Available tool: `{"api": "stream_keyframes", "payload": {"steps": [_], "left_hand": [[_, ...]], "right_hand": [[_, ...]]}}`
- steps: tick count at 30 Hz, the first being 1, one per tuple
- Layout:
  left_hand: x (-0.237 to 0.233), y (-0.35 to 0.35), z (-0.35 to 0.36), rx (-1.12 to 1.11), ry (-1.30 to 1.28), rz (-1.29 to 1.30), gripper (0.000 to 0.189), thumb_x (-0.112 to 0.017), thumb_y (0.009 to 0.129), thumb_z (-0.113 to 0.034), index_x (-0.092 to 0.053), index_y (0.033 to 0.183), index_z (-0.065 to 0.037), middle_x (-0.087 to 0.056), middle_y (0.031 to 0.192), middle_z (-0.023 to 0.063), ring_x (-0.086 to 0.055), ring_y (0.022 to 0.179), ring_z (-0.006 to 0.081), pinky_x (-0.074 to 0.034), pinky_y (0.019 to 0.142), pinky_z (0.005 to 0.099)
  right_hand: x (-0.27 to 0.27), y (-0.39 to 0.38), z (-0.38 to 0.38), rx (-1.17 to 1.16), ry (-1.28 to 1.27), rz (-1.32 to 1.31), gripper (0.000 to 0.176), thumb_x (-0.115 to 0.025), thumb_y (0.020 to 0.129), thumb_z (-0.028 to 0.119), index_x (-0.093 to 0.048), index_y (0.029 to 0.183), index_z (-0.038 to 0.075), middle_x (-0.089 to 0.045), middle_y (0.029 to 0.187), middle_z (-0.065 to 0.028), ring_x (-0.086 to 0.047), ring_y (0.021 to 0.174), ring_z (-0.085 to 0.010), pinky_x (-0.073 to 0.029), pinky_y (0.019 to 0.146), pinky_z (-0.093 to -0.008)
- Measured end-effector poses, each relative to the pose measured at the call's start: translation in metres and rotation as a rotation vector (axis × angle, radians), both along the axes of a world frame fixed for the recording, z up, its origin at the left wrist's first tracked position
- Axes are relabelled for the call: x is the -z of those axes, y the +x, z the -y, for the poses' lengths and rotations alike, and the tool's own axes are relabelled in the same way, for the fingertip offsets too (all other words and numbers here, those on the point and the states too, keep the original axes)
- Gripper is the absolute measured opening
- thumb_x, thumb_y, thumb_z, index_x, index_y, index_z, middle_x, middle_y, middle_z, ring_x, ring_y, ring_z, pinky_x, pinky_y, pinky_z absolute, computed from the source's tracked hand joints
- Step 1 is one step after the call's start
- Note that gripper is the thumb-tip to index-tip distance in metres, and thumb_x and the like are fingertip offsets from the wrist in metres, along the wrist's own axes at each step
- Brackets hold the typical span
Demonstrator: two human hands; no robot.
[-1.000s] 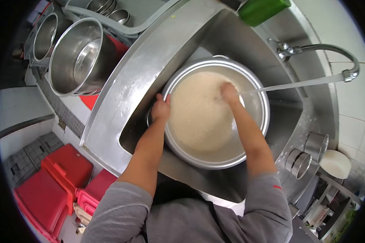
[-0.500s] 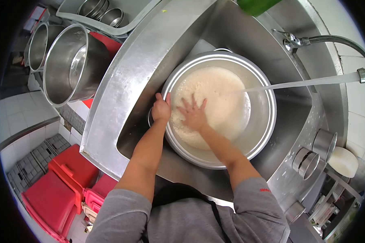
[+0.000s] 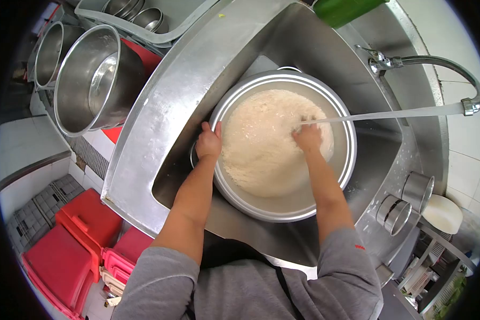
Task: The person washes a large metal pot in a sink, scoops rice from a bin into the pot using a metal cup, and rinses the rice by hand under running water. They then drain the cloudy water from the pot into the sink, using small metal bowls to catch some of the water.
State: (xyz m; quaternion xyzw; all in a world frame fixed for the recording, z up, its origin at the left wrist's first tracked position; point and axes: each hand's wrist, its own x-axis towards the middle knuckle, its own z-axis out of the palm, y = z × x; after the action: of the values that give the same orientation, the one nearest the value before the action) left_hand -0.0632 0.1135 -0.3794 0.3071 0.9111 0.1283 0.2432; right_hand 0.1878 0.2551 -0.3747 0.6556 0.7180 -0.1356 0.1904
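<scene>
A large round metal pot (image 3: 349, 160) sits in the steel sink, holding cloudy water over pale grains (image 3: 261, 138) that look like rice. My left hand (image 3: 208, 142) grips the pot's rim at its left side, thumb over the edge. Inside the pot, right of its middle, my right hand (image 3: 308, 137) dips into the cloudy water; its fingertips are partly hidden by the water and the stream. From the curved faucet (image 3: 470, 105) at the right, a stream of water runs leftward across the rim and falls at my right hand.
Two deep steel pots (image 3: 88, 80) stand at the upper left, beside a grey tub (image 3: 170, 36) of metal bowls. Small steel cups (image 3: 393, 215) rest at the sink's right edge. Red bins (image 3: 58, 261) stand lower left. A green object (image 3: 346, 10) lies at the top.
My right hand has moved right and slightly up through the water, from spread at the left of the pot to beneath the stream. My left hand stays on the rim. The view has shifted slightly.
</scene>
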Motion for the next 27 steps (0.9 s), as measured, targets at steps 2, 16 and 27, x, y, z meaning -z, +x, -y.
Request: {"api": "stream_keyframes", "payload": {"steps": [2, 16, 27], "left_hand": [[-0.001, 0.000, -0.001, -0.005, -0.019, 0.000, 0.044, -0.033, 0.084, -0.048, -0.038, 0.089, -0.004, -0.057, 0.071, 0.0238, -0.056, 0.069, 0.0407, -0.045, 0.062, 0.0477], [-0.002, 0.002, 0.001, -0.031, 0.014, 0.024, 0.047, -0.034, 0.083, -0.049, -0.038, 0.091, -0.003, -0.057, 0.075, 0.0247, -0.056, 0.071, 0.0412, -0.045, 0.063, 0.0483], [0.002, -0.001, 0.000, -0.006, 0.012, 0.003, 0.046, -0.034, 0.084, -0.048, -0.039, 0.090, -0.003, -0.058, 0.073, 0.0242, -0.056, 0.071, 0.0403, -0.045, 0.062, 0.0479]], "right_hand": [[0.030, 0.022, 0.018, 0.179, 0.022, 0.021, 0.062, -0.058, 0.069, 0.038, -0.037, 0.124, 0.016, -0.030, 0.130, -0.0110, -0.037, 0.113, -0.0328, -0.038, 0.085, -0.0469], [0.036, -0.012, 0.175, 1.869, 0.137, -1.060, 0.065, -0.047, 0.078, 0.046, -0.030, 0.127, 0.007, -0.032, 0.129, -0.0159, -0.038, 0.113, -0.0290, -0.032, 0.093, -0.0381], [0.053, -0.053, 0.111, 1.795, 0.000, -2.211, 0.049, -0.042, 0.081, 0.036, -0.039, 0.120, 0.008, -0.044, 0.120, -0.0052, -0.043, 0.109, -0.0252, -0.035, 0.089, -0.0408]]}}
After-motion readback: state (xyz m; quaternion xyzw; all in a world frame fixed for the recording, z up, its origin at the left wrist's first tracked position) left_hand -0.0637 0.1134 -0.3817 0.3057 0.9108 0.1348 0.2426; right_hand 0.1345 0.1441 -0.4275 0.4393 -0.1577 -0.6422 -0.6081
